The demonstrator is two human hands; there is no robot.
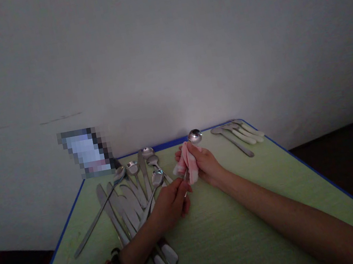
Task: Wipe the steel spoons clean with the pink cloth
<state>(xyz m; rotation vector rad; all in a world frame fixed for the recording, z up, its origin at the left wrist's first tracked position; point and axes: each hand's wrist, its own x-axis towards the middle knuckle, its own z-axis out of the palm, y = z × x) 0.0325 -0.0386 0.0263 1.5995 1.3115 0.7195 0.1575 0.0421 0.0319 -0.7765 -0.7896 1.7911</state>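
Note:
My left hand (172,198) is closed around the handle end of a shiny spoon (195,136), whose round bowl points toward the wall. Higher on the same handle, my right hand (203,159) grips a pink and white cloth (188,164) folded around it. The cloth and fingers hide the middle of the handle. Under and beside my left forearm lies a loose spread of metal knives (111,214) and spoons (132,168). One long-handled spoon (98,217) lies apart at the left of this spread.
Several pieces of cutlery with pale handles (243,134) and a metal spoon (233,141) lie at the back right. The light green table (250,237) has a blue edge and stands against a grey wall (162,52). A blurred-out screen device (87,153) leans at the back left.

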